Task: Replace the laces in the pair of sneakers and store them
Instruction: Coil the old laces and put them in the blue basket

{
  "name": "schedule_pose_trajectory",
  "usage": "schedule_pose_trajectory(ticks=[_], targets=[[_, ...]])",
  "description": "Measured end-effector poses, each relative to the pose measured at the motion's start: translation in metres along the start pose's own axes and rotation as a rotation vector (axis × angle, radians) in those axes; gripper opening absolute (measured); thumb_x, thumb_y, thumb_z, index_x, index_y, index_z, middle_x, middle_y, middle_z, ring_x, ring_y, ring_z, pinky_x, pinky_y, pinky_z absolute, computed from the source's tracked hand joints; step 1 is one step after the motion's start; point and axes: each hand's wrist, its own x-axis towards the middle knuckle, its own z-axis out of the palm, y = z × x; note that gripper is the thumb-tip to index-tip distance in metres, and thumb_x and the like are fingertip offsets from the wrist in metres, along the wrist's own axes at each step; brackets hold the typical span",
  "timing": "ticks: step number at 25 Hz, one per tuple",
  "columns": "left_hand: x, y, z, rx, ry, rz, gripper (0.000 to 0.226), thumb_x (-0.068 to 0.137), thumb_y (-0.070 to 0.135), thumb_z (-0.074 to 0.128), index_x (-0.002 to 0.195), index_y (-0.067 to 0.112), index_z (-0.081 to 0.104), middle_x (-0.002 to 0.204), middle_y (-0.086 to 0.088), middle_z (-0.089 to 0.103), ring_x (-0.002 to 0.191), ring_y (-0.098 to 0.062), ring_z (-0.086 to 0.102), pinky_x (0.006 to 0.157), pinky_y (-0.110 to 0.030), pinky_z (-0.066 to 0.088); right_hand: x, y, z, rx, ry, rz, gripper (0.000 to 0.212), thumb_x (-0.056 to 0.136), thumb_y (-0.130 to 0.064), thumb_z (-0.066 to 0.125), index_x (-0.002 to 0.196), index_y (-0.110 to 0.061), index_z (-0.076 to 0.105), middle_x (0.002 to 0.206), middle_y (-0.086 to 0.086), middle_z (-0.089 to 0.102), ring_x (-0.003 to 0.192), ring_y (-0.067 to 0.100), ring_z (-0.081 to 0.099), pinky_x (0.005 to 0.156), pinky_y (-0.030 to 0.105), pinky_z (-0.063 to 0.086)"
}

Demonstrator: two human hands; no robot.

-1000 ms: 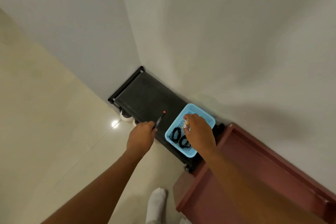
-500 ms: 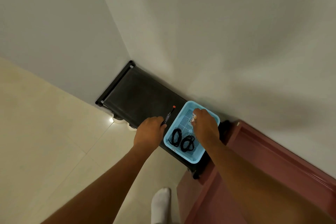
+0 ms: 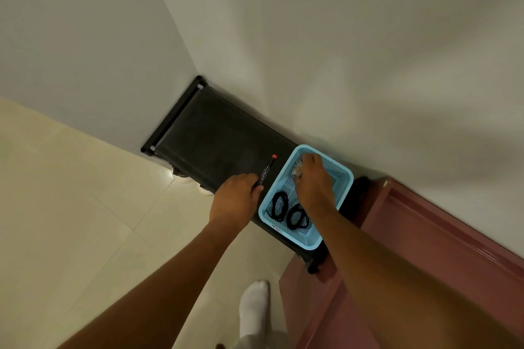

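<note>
Left hand [image 3: 235, 200] curled round black marker [image 3: 265, 171] with red cap, above black shelf top [image 3: 215, 133], right hand [image 3: 313, 178] inside blue mesh basket [image 3: 344, 178], fingers pinching small pale item [image 3: 298, 169], two coiled black laces [image 3: 289, 211] on basket floor, basket on shelf beside reddish cabinet [image 3: 411, 235], sneakers out of view
</note>
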Motion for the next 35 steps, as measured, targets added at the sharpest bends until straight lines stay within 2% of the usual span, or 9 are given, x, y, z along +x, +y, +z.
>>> schedule_pose_trajectory(ticks=[6,9,11,13,15,20,24,28,35], targets=[[0.004,0.021,-0.010,0.035,-0.046,0.040,0.030,0.107,0.038,0.047,0.109,0.017,0.069,0.097,0.002,0.066,0.091,-0.013,0.059,0.082,-0.030,0.053,-0.020,0.009,-0.031,0.167,0.015,0.087,0.042,0.096,-0.004,0.066,0.135,-0.011,0.051,0.133,0.006,0.054,0.117,0.022,0.062,0.089,0.028,0.056],[0.010,0.050,-0.011,0.152,-0.091,0.150,0.032,0.107,0.038,0.046,0.113,0.017,0.070,0.100,0.001,0.063,0.096,-0.015,0.058,0.082,-0.033,0.053,-0.030,0.018,-0.056,0.239,0.128,0.145,0.035,0.096,-0.002,0.060,0.130,-0.008,0.057,0.126,0.008,0.059,0.111,0.024,0.064,0.082,0.025,0.050],[0.014,0.074,-0.006,0.180,-0.113,0.187,0.031,0.107,0.035,0.049,0.119,0.015,0.069,0.104,-0.003,0.063,0.101,-0.019,0.059,0.084,-0.036,0.054,-0.033,0.027,-0.075,0.235,0.220,0.170,0.030,0.094,-0.001,0.059,0.123,-0.009,0.060,0.119,0.008,0.062,0.102,0.026,0.065,0.082,0.029,0.047],[0.018,0.093,0.004,0.240,-0.150,0.214,0.029,0.105,0.032,0.054,0.121,0.014,0.069,0.109,-0.006,0.065,0.105,-0.023,0.061,0.086,-0.039,0.055,-0.034,0.036,-0.089,0.209,0.278,0.170,0.030,0.092,-0.002,0.059,0.120,-0.013,0.061,0.115,0.005,0.064,0.097,0.025,0.065,0.092,0.042,0.049],[0.023,0.106,0.016,0.309,-0.181,0.241,0.023,0.103,0.027,0.058,0.119,0.014,0.070,0.111,-0.007,0.066,0.108,-0.026,0.063,0.087,-0.040,0.056,-0.034,0.045,-0.098,0.260,0.290,0.169,0.031,0.092,-0.002,0.057,0.120,-0.014,0.062,0.112,0.006,0.065,0.096,0.026,0.064,0.092,0.050,0.052],[0.036,0.114,0.040,0.432,-0.202,0.261,0.020,0.101,0.014,0.058,0.118,0.011,0.069,0.115,-0.009,0.066,0.111,-0.027,0.063,0.089,-0.041,0.055,-0.035,0.061,-0.102,0.294,0.287,0.141,0.029,0.093,-0.002,0.057,0.118,-0.013,0.064,0.106,0.006,0.067,0.095,0.025,0.065,0.084,0.043,0.055],[0.043,0.117,0.053,0.474,-0.232,0.258,0.022,0.100,0.011,0.059,0.119,0.011,0.069,0.113,-0.011,0.066,0.110,-0.029,0.064,0.090,-0.043,0.058,-0.042,0.070,-0.099,0.282,0.264,0.122,0.026,0.094,-0.003,0.057,0.118,-0.011,0.064,0.106,0.005,0.067,0.096,0.023,0.063,0.082,0.037,0.052],[0.038,0.118,0.057,0.433,-0.189,0.212,0.026,0.100,0.008,0.057,0.124,0.011,0.067,0.113,-0.012,0.068,0.108,-0.029,0.067,0.091,-0.040,0.057,-0.051,0.073,-0.097,0.282,0.239,0.122,0.023,0.094,-0.005,0.058,0.114,-0.015,0.063,0.102,-0.002,0.065,0.096,0.020,0.061,0.080,0.035,0.052],[0.041,0.105,0.057,0.357,-0.154,0.121,0.018,0.100,0.014,0.060,0.115,0.009,0.068,0.112,-0.009,0.068,0.101,-0.028,0.069,0.086,-0.040,0.058,-0.053,0.073,-0.100,0.315,0.251,0.128,0.023,0.093,-0.006,0.060,0.113,-0.017,0.064,0.100,-0.006,0.063,0.092,0.015,0.060,0.076,0.030,0.049]])
